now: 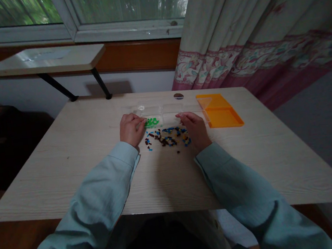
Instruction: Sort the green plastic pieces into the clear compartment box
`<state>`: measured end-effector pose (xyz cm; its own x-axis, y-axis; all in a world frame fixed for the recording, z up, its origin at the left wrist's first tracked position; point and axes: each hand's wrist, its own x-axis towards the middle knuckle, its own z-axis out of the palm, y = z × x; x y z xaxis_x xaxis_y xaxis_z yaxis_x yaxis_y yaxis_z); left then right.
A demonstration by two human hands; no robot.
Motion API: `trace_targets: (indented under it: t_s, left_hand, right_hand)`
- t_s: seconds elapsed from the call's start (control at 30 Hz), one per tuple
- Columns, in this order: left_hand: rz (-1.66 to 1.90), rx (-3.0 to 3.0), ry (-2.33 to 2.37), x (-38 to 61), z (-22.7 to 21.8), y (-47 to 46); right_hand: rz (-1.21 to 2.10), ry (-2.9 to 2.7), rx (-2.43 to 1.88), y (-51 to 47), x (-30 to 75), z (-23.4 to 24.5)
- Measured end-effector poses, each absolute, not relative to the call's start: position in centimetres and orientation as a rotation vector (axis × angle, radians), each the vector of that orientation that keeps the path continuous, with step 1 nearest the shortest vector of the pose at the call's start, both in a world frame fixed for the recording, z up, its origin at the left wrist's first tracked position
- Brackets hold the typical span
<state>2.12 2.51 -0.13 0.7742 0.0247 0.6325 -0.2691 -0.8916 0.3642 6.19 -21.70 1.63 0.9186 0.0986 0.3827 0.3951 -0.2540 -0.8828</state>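
A clear plastic box with compartments [161,109] lies across the middle of the table, and small green pieces [152,121] fill its front left compartment. At the box's left end, my left hand [131,130] has its fingers curled together beside the green pieces; what they grip is hidden. My right hand [196,129] is over the box's front right part, thumb and forefinger pinched. Anything between those fingertips is too small to name. Just in front of the box, between my hands, lies a loose pile of tiny dark brown, blue and yellow pieces [167,137].
An orange plastic tray or lid [224,116] lies right of the box. A round dark spot [178,96] shows behind the box on the table [97,157]. A raised shelf [46,60] on black legs stands at the back left. A curtain [227,32] hangs at the back right.
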Motion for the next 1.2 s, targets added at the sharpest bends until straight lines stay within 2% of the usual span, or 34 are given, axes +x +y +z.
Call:
trace_targets:
  t_s: [0.3,1.2]
  left_hand:
    - [0.866,2.59,-0.128,2.2,-0.3,2.4]
    - [0.906,2.564,-0.137,2.2,-0.1,2.3]
  right_hand:
    - [-0.434,-1.09,-2.361,-18.8,4.2,0.5]
    - [-0.478,-0.967,-2.678,-18.9,3.3,1.6]
